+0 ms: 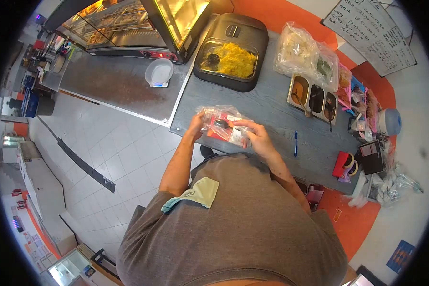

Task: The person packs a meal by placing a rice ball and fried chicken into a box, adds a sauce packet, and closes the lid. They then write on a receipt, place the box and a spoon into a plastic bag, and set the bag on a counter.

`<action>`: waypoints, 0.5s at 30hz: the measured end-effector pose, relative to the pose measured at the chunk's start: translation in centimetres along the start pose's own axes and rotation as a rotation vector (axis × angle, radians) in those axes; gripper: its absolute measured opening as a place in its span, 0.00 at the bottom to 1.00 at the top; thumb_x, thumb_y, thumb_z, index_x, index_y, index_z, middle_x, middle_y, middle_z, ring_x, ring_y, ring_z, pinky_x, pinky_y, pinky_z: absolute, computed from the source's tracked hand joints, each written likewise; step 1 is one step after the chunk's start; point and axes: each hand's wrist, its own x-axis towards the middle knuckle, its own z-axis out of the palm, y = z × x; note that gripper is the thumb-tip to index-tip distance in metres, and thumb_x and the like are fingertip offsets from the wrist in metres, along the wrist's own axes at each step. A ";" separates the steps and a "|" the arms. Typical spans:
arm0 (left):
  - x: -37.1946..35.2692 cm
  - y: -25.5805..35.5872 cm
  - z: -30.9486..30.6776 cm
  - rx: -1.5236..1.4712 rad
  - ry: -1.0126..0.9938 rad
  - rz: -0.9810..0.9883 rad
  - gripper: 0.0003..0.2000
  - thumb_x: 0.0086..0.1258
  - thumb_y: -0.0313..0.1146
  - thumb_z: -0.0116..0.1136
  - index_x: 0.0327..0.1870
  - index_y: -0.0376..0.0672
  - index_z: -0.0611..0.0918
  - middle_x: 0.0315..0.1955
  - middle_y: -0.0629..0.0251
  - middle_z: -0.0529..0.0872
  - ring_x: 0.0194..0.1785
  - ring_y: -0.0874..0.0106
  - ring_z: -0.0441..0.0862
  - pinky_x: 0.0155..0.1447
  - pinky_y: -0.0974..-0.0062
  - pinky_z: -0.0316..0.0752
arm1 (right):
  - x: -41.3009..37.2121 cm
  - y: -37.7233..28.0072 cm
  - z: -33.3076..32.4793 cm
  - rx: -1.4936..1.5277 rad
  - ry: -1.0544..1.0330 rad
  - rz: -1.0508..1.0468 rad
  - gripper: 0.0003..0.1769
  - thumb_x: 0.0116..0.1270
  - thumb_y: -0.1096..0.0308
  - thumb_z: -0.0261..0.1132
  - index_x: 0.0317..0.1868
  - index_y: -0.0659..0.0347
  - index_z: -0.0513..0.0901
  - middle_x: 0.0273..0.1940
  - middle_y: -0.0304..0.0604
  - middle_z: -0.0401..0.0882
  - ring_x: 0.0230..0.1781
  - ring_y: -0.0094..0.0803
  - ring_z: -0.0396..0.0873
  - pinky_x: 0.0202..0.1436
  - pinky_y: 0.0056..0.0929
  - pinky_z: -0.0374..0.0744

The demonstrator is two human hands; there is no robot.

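Over the near edge of the grey wooden counter [271, 138], a clear plastic bag [224, 125] with red, white and dark items inside is held between both hands. My left hand [196, 125] grips its left side, fingers closed on the plastic. At the right side, my right hand [257, 135] has its thumb and fingers closed on the bag, the index finger reaching across its top. What exactly the bag contains is hard to make out through the crinkled plastic.
A black cooker [257, 43] with yellow rice stands behind. Sauce containers [314, 98] with ladles and filled plastic bags [298, 50] are at right. A blue pen [296, 143] and tape dispenser [342, 164] lie nearer. A scale with a bowl [159, 71] sits before a heated display cabinet [124, 28].
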 end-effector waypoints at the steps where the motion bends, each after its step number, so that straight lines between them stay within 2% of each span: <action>1: -0.4 0.1 0.2 -0.002 -0.002 0.001 0.25 0.66 0.43 0.49 0.59 0.35 0.73 0.50 0.53 0.81 0.48 0.65 0.81 0.50 0.68 0.78 | 0.1 -0.1 0.0 -0.003 0.000 0.000 0.24 0.57 0.84 0.45 0.51 0.66 0.80 0.55 0.49 0.76 0.23 0.23 0.75 0.26 0.20 0.76; 3: -1.5 0.3 0.5 -0.309 -0.209 -0.143 0.22 0.68 0.43 0.44 0.57 0.37 0.73 0.50 0.56 0.81 0.49 0.62 0.81 0.54 0.64 0.77 | 0.2 -0.1 0.1 0.026 0.167 0.000 0.23 0.58 0.81 0.43 0.50 0.67 0.80 0.54 0.50 0.77 0.21 0.22 0.72 0.27 0.21 0.75; 4: -1.6 0.0 0.4 -0.310 -0.209 -0.143 0.22 0.68 0.43 0.44 0.57 0.37 0.73 0.50 0.56 0.81 0.49 0.62 0.81 0.54 0.64 0.77 | 0.3 0.1 -0.2 0.026 0.166 0.001 0.23 0.58 0.81 0.43 0.50 0.67 0.80 0.54 0.50 0.77 0.21 0.22 0.72 0.27 0.21 0.75; 6: -1.4 -0.8 0.7 -0.233 -0.258 -0.182 0.20 0.65 0.36 0.47 0.56 0.35 0.74 0.49 0.56 0.80 0.46 0.68 0.81 0.48 0.67 0.78 | 0.4 0.6 -1.1 0.202 0.233 -0.124 0.22 0.59 0.77 0.41 0.49 0.70 0.79 0.53 0.52 0.77 0.19 0.23 0.69 0.27 0.22 0.75; 7: -1.1 -1.3 1.0 -0.056 -0.250 -0.088 0.17 0.62 0.34 0.52 0.50 0.34 0.78 0.43 0.58 0.83 0.40 0.68 0.81 0.45 0.69 0.78 | 0.5 0.0 -0.9 0.268 0.258 -0.113 0.22 0.60 0.75 0.40 0.49 0.71 0.76 0.49 0.53 0.78 0.17 0.23 0.67 0.27 0.24 0.75; 8: -1.0 -2.0 1.2 -0.058 -0.251 -0.089 0.17 0.62 0.34 0.52 0.50 0.34 0.78 0.43 0.58 0.83 0.40 0.68 0.81 0.45 0.69 0.78 | 0.5 -0.1 -1.3 0.265 0.258 -0.112 0.22 0.60 0.75 0.40 0.49 0.71 0.76 0.49 0.53 0.78 0.17 0.23 0.67 0.27 0.24 0.75; 10: -1.2 -3.2 1.5 0.334 0.023 0.149 0.12 0.59 0.32 0.57 0.41 0.35 0.82 0.34 0.62 0.84 0.34 0.71 0.81 0.40 0.70 0.77 | 0.4 -0.2 -2.3 0.457 0.227 -0.119 0.21 0.61 0.73 0.41 0.49 0.71 0.75 0.46 0.52 0.79 0.17 0.22 0.67 0.25 0.23 0.74; 11: -0.3 -3.9 0.9 0.247 0.092 0.142 0.10 0.58 0.32 0.59 0.36 0.36 0.84 0.30 0.64 0.85 0.31 0.72 0.81 0.38 0.71 0.76 | 0.4 -0.1 -2.6 0.455 0.223 -0.117 0.21 0.61 0.73 0.41 0.49 0.71 0.75 0.46 0.52 0.79 0.17 0.22 0.67 0.25 0.23 0.74; 12: 0.5 -4.6 0.3 0.243 0.095 0.143 0.10 0.58 0.32 0.59 0.36 0.36 0.84 0.30 0.64 0.85 0.31 0.72 0.81 0.38 0.71 0.76 | 0.3 0.0 -2.9 0.450 0.145 -0.070 0.19 0.62 0.73 0.43 0.49 0.71 0.75 0.44 0.51 0.78 0.17 0.22 0.67 0.24 0.22 0.73; 13: 0.8 -4.8 0.3 0.429 0.219 0.163 0.10 0.60 0.29 0.56 0.39 0.35 0.82 0.32 0.62 0.84 0.33 0.70 0.81 0.38 0.72 0.77 | 0.3 0.0 -2.9 0.444 0.068 -0.023 0.18 0.63 0.73 0.44 0.48 0.70 0.75 0.43 0.51 0.78 0.17 0.21 0.67 0.24 0.21 0.73; 14: 1.1 -5.0 0.3 0.613 0.344 0.181 0.10 0.62 0.27 0.52 0.41 0.34 0.81 0.35 0.59 0.84 0.35 0.69 0.82 0.39 0.72 0.79 | 0.2 0.0 -2.7 0.441 0.066 -0.020 0.18 0.63 0.73 0.44 0.48 0.70 0.75 0.43 0.51 0.78 0.17 0.21 0.67 0.24 0.21 0.73; 15: 1.3 -5.2 0.2 0.608 0.346 0.180 0.10 0.62 0.27 0.52 0.41 0.34 0.81 0.35 0.59 0.84 0.35 0.69 0.82 0.39 0.72 0.79 | 0.2 0.0 -2.3 0.286 0.112 -0.002 0.16 0.64 0.74 0.46 0.48 0.69 0.75 0.43 0.49 0.78 0.17 0.21 0.67 0.23 0.21 0.73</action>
